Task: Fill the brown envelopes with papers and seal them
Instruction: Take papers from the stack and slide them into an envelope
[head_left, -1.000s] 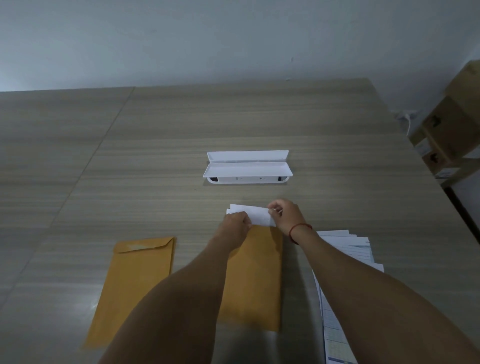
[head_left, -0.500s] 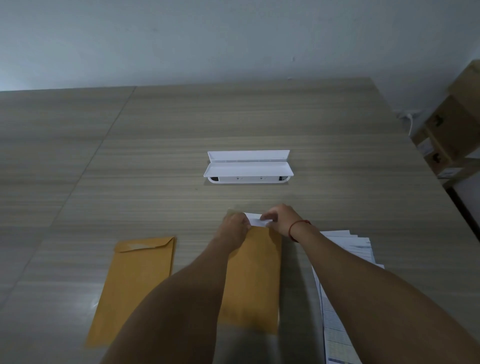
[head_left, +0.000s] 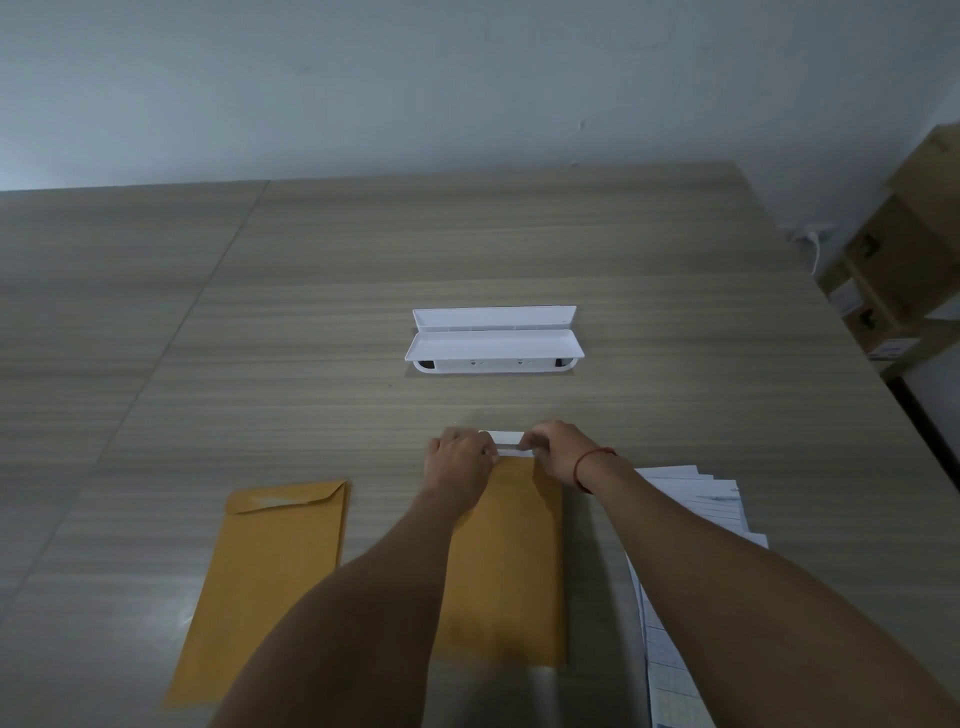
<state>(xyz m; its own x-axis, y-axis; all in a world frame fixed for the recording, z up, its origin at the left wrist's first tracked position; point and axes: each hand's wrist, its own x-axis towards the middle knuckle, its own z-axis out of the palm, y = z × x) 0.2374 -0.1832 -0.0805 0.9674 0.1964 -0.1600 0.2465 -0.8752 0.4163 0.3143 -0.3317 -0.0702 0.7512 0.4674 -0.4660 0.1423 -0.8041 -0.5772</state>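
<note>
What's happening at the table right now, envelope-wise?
A person is working both hands at the top end of the middle brown envelope. The left hand and right hand pinch a narrow white strip of paper that shows at the envelope's mouth. A second brown envelope lies flat to the left with its flap folded down, untouched. A fanned stack of printed papers waits on the right. An open white case sits farther back on the table.

Both bare forearms reach forward from the lower edge, converging; the left hand (head_left: 458, 462) lies knuckles up, fingers curled and pinching; the right hand (head_left: 560, 451) mirrors it just beside, fingertips pinched; a red string circles the right wrist.
</note>
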